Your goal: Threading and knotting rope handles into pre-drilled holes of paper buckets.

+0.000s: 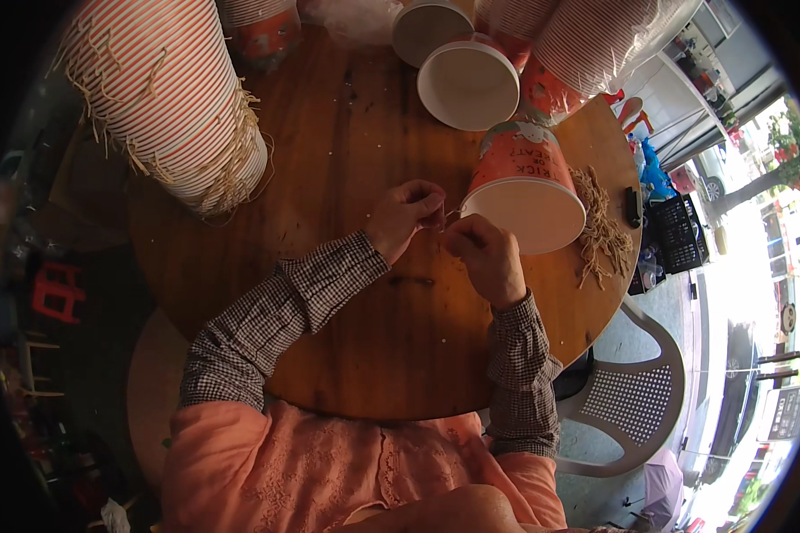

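Note:
Over the middle of the round table, my left hand [407, 218] and my right hand [491, 258] are close together, both with fingers pinched. Between them runs a thin pale string [452, 213], beside the rim of an orange paper bucket [524, 164]. The bucket lies on its side, its white open mouth facing me, with printed decoration on its wall. My right hand is just in front of the left part of that rim. The ends of the string are hidden by my fingers. Right of the bucket lies a heap of tan strings [603, 226].
A tall stack of nested paper buckets [164, 98], hung with tan strings, leans at the left. More buckets [468, 84] lie at the back, some in clear plastic [596, 53]. A small black object [633, 207] sits at the table's right edge. A grey chair [627, 400] stands at right.

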### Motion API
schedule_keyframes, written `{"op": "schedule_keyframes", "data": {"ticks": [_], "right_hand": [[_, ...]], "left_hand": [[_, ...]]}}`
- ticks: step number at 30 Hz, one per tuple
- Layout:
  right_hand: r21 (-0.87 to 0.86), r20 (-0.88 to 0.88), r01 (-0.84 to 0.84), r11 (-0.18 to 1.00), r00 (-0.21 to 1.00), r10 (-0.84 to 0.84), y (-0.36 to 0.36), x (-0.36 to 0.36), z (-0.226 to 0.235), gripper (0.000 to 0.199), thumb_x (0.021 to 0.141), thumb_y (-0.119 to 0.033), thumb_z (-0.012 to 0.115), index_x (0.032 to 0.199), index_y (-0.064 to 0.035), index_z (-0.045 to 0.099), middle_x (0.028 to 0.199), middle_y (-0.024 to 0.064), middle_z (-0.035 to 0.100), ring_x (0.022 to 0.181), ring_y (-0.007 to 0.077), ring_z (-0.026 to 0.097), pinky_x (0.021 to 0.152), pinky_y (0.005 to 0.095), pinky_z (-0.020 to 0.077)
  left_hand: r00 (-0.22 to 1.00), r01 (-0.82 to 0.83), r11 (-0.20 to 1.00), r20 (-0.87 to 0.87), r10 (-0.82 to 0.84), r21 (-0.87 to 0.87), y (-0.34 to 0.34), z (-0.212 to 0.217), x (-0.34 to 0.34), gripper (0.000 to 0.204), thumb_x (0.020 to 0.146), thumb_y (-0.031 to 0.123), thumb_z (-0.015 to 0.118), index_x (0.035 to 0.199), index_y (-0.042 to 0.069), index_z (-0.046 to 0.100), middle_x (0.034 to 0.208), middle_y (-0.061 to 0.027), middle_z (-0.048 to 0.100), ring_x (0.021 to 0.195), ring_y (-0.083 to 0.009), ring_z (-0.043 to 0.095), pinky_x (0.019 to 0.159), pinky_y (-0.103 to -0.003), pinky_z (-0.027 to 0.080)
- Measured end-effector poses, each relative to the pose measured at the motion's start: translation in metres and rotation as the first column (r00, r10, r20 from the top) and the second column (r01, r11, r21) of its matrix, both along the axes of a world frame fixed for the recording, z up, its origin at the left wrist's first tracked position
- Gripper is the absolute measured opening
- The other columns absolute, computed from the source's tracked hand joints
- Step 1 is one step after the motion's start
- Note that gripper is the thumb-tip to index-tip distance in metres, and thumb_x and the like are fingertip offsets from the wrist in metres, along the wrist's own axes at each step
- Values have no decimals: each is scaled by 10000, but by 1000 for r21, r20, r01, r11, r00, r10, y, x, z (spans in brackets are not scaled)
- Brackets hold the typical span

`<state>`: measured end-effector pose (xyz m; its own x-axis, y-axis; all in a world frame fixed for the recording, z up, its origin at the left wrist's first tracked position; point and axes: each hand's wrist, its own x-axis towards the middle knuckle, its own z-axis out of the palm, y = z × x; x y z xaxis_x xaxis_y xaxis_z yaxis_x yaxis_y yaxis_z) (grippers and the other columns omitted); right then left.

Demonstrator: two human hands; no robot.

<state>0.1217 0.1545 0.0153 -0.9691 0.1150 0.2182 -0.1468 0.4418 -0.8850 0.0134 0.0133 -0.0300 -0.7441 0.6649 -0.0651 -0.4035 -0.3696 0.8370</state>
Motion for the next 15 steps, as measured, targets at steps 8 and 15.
{"op": "schedule_keyframes", "data": {"ticks": [8, 15], "right_hand": [[63, -57, 84, 994, 995, -81, -5, -2, -9, 131, 820, -53, 664, 914, 20, 608, 804, 96, 661, 733, 174, 651, 654, 287, 519], [-189, 107, 22, 982, 994, -2, -13, -2, -24, 159, 856, -25, 629, 985, 42, 565, 757, 64, 616, 619, 112, 612, 504, 234, 491]], "left_hand": [[995, -47, 994, 96, 37, 97, 0, 10, 5, 105, 937, 104, 575, 1015, 34, 583, 896, -22, 600, 782, -116, 581, 767, -281, 506], [999, -31, 995, 37, 27, 99, 0, 14, 2, 108, 939, 105, 572, 1015, 30, 587, 919, -40, 613, 884, -145, 625, 846, -280, 495]]}}
